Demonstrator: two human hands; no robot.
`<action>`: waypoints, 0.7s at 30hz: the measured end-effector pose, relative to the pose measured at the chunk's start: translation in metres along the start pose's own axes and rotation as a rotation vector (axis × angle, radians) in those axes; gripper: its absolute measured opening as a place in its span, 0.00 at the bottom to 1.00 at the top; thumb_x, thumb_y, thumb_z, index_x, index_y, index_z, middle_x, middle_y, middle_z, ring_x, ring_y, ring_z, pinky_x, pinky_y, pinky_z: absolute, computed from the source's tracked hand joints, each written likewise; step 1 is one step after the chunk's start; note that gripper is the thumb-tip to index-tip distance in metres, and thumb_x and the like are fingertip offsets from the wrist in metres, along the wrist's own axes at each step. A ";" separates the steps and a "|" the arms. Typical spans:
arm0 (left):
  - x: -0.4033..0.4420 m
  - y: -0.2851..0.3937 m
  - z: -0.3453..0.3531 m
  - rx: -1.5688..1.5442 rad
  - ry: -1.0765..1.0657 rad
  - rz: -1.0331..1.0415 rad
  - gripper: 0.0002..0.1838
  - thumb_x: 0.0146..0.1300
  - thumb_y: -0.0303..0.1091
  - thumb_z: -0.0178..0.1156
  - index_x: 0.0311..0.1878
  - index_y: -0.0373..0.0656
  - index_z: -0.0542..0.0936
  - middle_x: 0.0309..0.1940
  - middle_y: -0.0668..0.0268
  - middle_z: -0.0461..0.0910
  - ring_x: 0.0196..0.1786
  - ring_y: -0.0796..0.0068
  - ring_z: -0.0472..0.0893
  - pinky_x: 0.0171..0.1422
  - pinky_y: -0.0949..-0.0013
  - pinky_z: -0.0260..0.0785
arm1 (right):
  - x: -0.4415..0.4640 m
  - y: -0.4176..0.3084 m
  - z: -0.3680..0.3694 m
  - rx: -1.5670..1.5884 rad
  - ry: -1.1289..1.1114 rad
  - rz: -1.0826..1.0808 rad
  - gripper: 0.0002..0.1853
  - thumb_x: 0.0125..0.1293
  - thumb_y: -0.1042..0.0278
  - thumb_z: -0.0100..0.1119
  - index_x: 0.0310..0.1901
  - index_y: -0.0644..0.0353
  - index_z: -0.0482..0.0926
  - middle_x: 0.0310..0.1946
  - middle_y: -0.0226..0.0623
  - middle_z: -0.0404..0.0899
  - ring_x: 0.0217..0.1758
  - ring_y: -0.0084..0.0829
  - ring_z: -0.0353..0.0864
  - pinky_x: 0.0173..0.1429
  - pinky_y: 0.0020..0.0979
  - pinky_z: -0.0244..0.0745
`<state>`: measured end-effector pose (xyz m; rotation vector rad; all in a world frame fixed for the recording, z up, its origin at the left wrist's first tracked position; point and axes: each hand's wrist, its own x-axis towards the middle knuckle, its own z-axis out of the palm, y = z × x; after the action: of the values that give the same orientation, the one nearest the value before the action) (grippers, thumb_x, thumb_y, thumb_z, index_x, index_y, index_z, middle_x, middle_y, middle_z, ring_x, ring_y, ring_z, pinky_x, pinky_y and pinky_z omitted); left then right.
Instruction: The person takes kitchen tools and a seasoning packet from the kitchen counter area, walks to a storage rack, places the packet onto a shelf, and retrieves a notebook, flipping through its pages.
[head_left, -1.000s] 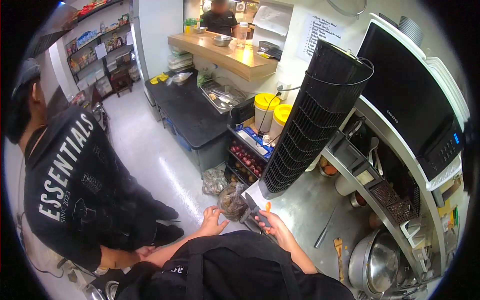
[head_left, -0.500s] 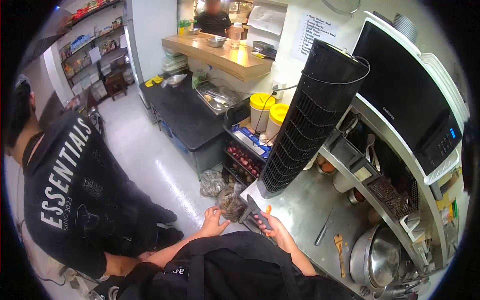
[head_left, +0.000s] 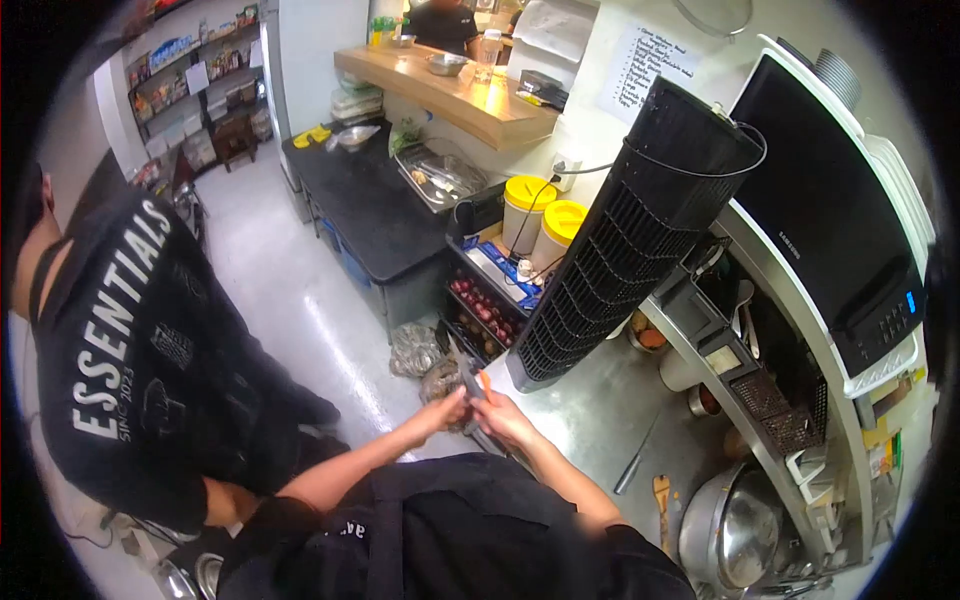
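Note:
My right hand (head_left: pixel 506 418) is closed around a dark knife (head_left: pixel 470 378) whose blade points up and away from me. A small orange piece (head_left: pixel 485 381) shows beside the knife at my right fingers; its kind cannot be made out. My left hand (head_left: pixel 445 411) is closed right next to the right one, its fingertips by the knife's handle, and what it pinches is hidden. Just beyond my hands, low down, is a clear plastic bag (head_left: pixel 437 382) with brownish contents, partly covered by them.
A co-worker in a black shirt (head_left: pixel 160 350) stands close on my left. To the right, the steel counter (head_left: pixel 590 420) carries a tall black fan (head_left: pixel 620 240), a long-handled tool (head_left: pixel 629 472), a wooden spatula (head_left: pixel 662 500) and a large metal bowl (head_left: pixel 705 530). Crates of red onions (head_left: pixel 488 308) stand ahead.
My left hand has moved right and closed beside the right hand. The right hand has moved left and away from me with the knife. The view has shifted slightly.

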<state>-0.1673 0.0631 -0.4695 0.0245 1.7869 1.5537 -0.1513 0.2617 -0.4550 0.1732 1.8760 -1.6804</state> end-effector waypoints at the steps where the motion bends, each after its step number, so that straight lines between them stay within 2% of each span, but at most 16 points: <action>1: 0.008 0.011 0.003 -0.217 -0.097 -0.016 0.41 0.65 0.69 0.47 0.60 0.35 0.72 0.60 0.50 0.73 0.62 0.56 0.74 0.67 0.58 0.63 | -0.003 -0.016 0.013 -0.211 0.138 -0.206 0.24 0.71 0.56 0.51 0.62 0.63 0.67 0.43 0.44 0.79 0.40 0.34 0.80 0.39 0.29 0.73; 2: 0.014 0.019 0.007 -0.436 -0.190 -0.027 0.41 0.65 0.67 0.51 0.63 0.35 0.69 0.57 0.51 0.75 0.60 0.58 0.75 0.66 0.58 0.65 | -0.006 -0.034 0.026 -0.424 0.266 -0.419 0.29 0.70 0.56 0.51 0.66 0.65 0.63 0.52 0.52 0.78 0.52 0.44 0.81 0.54 0.34 0.76; 4: 0.018 0.046 0.018 -0.557 -0.030 0.090 0.38 0.64 0.59 0.59 0.64 0.36 0.65 0.53 0.54 0.76 0.56 0.63 0.77 0.61 0.59 0.71 | 0.012 -0.043 0.031 -0.606 0.250 -0.291 0.34 0.67 0.59 0.50 0.71 0.67 0.55 0.65 0.63 0.65 0.69 0.54 0.64 0.71 0.42 0.60; 5: 0.023 0.053 0.014 -0.639 -0.045 0.121 0.32 0.63 0.53 0.64 0.59 0.38 0.68 0.49 0.56 0.77 0.52 0.66 0.79 0.54 0.61 0.75 | 0.002 -0.071 0.038 -0.656 0.251 -0.325 0.33 0.65 0.61 0.47 0.69 0.67 0.57 0.67 0.66 0.60 0.70 0.56 0.63 0.71 0.44 0.60; 8: 0.037 0.066 -0.009 -0.655 0.040 0.109 0.28 0.64 0.52 0.63 0.54 0.39 0.71 0.45 0.58 0.79 0.48 0.68 0.80 0.52 0.62 0.75 | 0.041 -0.075 0.041 -0.639 0.260 -0.456 0.33 0.65 0.60 0.47 0.70 0.66 0.57 0.66 0.66 0.61 0.69 0.57 0.64 0.71 0.45 0.60; 9: 0.038 0.068 -0.016 -0.673 0.066 0.120 0.24 0.65 0.53 0.61 0.50 0.40 0.74 0.41 0.61 0.80 0.45 0.69 0.81 0.52 0.64 0.74 | 0.049 -0.075 0.038 -0.684 0.226 -0.467 0.33 0.64 0.61 0.50 0.69 0.65 0.58 0.63 0.66 0.64 0.67 0.58 0.65 0.70 0.46 0.62; 12: 0.050 0.063 -0.046 -0.697 0.172 0.145 0.24 0.66 0.54 0.60 0.48 0.40 0.76 0.39 0.62 0.81 0.44 0.69 0.81 0.52 0.65 0.73 | 0.062 -0.106 0.047 -0.521 0.079 -0.351 0.34 0.63 0.62 0.53 0.69 0.64 0.58 0.59 0.64 0.69 0.64 0.57 0.70 0.66 0.45 0.65; 13: 0.049 0.064 -0.056 -0.698 0.227 0.115 0.24 0.68 0.55 0.57 0.49 0.40 0.76 0.40 0.61 0.81 0.43 0.69 0.80 0.51 0.65 0.73 | 0.076 -0.103 0.053 -0.541 0.129 -0.601 0.34 0.62 0.62 0.57 0.68 0.64 0.59 0.54 0.61 0.74 0.59 0.56 0.74 0.63 0.43 0.68; 14: 0.050 0.062 -0.065 -0.695 0.237 0.111 0.24 0.68 0.55 0.57 0.49 0.40 0.76 0.40 0.61 0.81 0.43 0.69 0.80 0.51 0.65 0.73 | 0.085 -0.099 0.057 -0.533 0.122 -0.603 0.34 0.62 0.62 0.57 0.68 0.64 0.59 0.54 0.61 0.74 0.59 0.56 0.74 0.63 0.43 0.68; 16: 0.054 0.061 -0.086 -0.641 0.373 0.078 0.24 0.70 0.54 0.54 0.49 0.39 0.76 0.40 0.61 0.81 0.43 0.69 0.80 0.51 0.65 0.73 | 0.105 -0.111 0.055 -0.635 -0.029 -0.490 0.35 0.62 0.61 0.59 0.68 0.64 0.59 0.53 0.60 0.75 0.57 0.55 0.76 0.62 0.42 0.69; 17: 0.061 0.053 -0.099 -0.623 0.386 0.088 0.24 0.71 0.53 0.52 0.50 0.38 0.75 0.40 0.60 0.81 0.42 0.69 0.81 0.49 0.67 0.74 | 0.113 -0.120 0.053 -0.606 -0.144 -0.513 0.37 0.64 0.57 0.59 0.70 0.62 0.57 0.59 0.58 0.73 0.63 0.52 0.73 0.65 0.41 0.68; 18: 0.064 0.041 -0.111 -0.626 0.392 0.086 0.24 0.71 0.53 0.52 0.50 0.38 0.75 0.40 0.60 0.81 0.42 0.69 0.81 0.49 0.67 0.74 | 0.120 -0.128 0.049 -0.606 -0.150 -0.513 0.37 0.64 0.57 0.59 0.70 0.62 0.57 0.59 0.58 0.73 0.63 0.52 0.73 0.65 0.41 0.68; 20: 0.066 0.034 -0.137 -0.660 0.305 0.041 0.22 0.72 0.50 0.53 0.51 0.38 0.75 0.42 0.58 0.81 0.41 0.69 0.81 0.46 0.68 0.75 | 0.139 -0.151 0.036 -0.589 -0.397 -0.329 0.35 0.65 0.53 0.61 0.68 0.65 0.63 0.56 0.54 0.76 0.58 0.42 0.78 0.63 0.36 0.70; 21: 0.074 0.022 -0.151 -0.687 0.269 0.142 0.18 0.72 0.45 0.53 0.51 0.38 0.73 0.41 0.56 0.81 0.37 0.65 0.82 0.41 0.64 0.77 | 0.163 -0.144 0.025 -0.518 -0.431 -0.471 0.35 0.66 0.50 0.61 0.67 0.65 0.65 0.54 0.49 0.79 0.57 0.36 0.79 0.62 0.33 0.71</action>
<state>-0.3112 -0.0235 -0.4926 -0.4126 1.3692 2.2874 -0.3435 0.1638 -0.4151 -0.8274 2.0197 -1.2926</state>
